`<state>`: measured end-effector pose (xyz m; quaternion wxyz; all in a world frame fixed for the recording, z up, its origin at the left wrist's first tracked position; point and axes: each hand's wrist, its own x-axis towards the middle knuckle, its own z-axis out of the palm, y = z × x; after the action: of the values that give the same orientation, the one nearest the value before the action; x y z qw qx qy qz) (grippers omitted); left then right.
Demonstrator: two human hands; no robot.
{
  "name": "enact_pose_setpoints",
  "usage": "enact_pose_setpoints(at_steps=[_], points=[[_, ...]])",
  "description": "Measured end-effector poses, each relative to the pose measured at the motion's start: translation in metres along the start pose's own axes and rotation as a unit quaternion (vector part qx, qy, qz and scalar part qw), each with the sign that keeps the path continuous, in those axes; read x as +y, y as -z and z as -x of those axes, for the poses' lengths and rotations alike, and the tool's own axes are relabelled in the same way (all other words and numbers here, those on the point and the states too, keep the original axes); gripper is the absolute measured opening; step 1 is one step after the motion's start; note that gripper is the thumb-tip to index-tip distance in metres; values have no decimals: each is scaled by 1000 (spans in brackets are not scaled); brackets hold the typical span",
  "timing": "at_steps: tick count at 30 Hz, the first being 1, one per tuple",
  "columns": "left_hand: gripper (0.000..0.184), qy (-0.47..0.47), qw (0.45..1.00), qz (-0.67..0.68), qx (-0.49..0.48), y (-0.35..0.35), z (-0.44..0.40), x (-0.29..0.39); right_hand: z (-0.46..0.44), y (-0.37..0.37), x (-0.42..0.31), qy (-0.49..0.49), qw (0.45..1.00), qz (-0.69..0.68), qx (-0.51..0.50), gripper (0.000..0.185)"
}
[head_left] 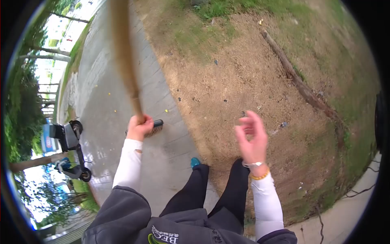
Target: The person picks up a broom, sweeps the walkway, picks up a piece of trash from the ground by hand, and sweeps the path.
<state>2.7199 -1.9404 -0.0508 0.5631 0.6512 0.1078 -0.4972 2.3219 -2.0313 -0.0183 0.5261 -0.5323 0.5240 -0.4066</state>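
Observation:
My left hand (140, 127) is wrapped round the long wooden handle of a broom (129, 77), whose upper end rises blurred past the top of the view. Beyond that fist, low over the grey pavement, shows a dark brush head with brownish bristles (157, 128); my hand partly hides it, and I cannot tell whether it touches the ground. Over the bare soil, my right hand (254, 138) is held up with curved fingers apart and nothing in them. A bracelet and yellow beads circle that wrist.
Wet grey paving (109, 105) lies left, meeting brown soil (219, 105) along a diagonal edge. A fallen log (296, 79) crosses the soil at right. A parked scooter (71, 148) stands at far left near a tree trunk (36, 162). My shoe (195, 162) is near the paving edge.

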Motion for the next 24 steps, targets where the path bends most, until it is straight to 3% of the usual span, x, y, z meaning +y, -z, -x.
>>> enact_pose_setpoints(at_steps=[2,3,4,5,6,7,8,9,10,11,12,14,16,17,20,22,24], points=[[3,-171,943,-265,-108,-29,29,-25,13,5,-73,205,966,59,147,42],[6,-276,854,-430,-91,-6,-3,-52,26,2,-113,306,916,104,235,38],[7,-46,987,-60,-142,-11,10,-61,38,11,-142,441,854,137,239,39],[7,146,925,352,-21,-16,23,-70,50,18,-170,519,782,221,264,44],[5,129,928,345,47,-25,58,-71,58,10,-201,586,698,291,293,37],[8,165,910,367,99,-14,56,-89,71,-7,-229,627,647,315,299,34],[8,162,928,319,109,-5,73,-94,83,-24,-256,665,592,336,308,31],[9,186,923,315,118,9,78,-107,106,-43,-278,575,570,568,150,38],[12,212,921,311,105,22,93,-107,130,-55,-293,434,486,758,-10,46],[12,213,912,334,104,37,103,-106,146,-52,-297,367,507,774,-94,44],[13,270,877,390,71,52,110,-103,158,-44,-296,290,522,783,-174,41],[21,344,803,485,37,80,113,-105,191,-32,-293,90,574,790,-197,26],[21,315,793,519,42,112,105,-124,213,-21,-290,203,541,771,-267,17],[22,278,786,550,55,118,105,-128,229,-20,-287,209,549,768,-255,19],[22,315,842,437,39,106,137,-136,266,24,-278,109,551,811,-164,11],[24,387,823,414,28,90,181,-134,296,79,-276,-7,558,822,-110,10],[13,412,847,335,37,71,226,-113,332,112,-292,-68,502,859,-76,13]])
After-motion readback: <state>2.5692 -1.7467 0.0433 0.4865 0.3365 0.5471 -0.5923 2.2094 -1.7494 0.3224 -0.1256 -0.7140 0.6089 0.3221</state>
